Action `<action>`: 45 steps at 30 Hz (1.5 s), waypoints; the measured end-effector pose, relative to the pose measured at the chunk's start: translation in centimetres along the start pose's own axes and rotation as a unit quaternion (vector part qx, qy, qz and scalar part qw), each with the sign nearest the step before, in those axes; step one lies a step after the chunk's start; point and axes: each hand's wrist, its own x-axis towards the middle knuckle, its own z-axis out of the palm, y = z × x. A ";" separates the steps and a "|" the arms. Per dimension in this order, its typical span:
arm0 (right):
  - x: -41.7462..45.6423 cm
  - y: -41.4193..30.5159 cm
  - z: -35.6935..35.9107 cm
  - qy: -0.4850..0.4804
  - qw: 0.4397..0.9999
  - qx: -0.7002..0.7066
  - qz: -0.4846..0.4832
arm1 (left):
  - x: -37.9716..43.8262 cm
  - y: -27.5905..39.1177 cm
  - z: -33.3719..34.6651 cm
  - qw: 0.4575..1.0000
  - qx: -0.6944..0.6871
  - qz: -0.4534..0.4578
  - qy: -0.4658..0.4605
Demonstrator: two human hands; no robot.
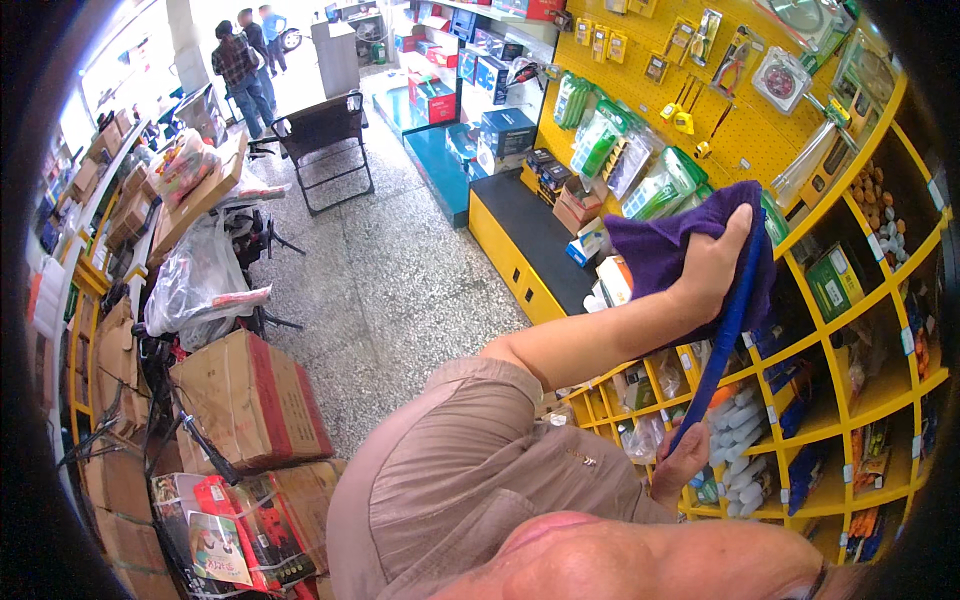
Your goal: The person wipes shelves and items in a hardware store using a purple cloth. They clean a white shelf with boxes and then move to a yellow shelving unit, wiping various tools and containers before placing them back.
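Observation:
My left hand (pixel 712 262) is raised in front of the wall shelving, closed on a purple cloth (pixel 660 232) that hangs in folds around its fingers. A long narrow blue strip (pixel 716 360) runs from the cloth down to my right hand (pixel 684 454), whose fingers are closed around its lower end. The strip's upper part lies against the cloth; what it belongs to, I cannot tell. Behind both hands stands a yellow compartment shelf (pixel 832 337). My right forearm is largely hidden.
Hanging tools cover a yellow pegboard (pixel 727 150). Boxes stand on a black-topped yellow cabinet (pixel 517 225). Cardboard boxes (pixel 240 401) are stacked on the left, near a plastic bag (pixel 199 274). A folding chair (pixel 326 146) stands on the speckled floor; several people are farther off.

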 end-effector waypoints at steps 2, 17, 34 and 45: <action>-0.2 0.1 0.4 0.017 1.000 -0.024 0.002 | 0.1 -1.8 -0.9 0.998 0.044 0.038 -0.027; 0.6 -1.4 1.7 0.028 0.992 0.118 0.022 | -3.9 -1.6 -0.3 0.993 0.062 -0.067 -0.076; 1.1 -12.0 -1.2 -0.057 0.863 -0.475 -0.165 | -6.4 -4.8 -7.0 0.867 0.417 -0.058 -0.267; 4.4 -9.0 -3.3 -0.280 0.619 -0.719 -0.148 | -9.6 -7.6 -11.1 0.661 0.543 -0.130 -0.501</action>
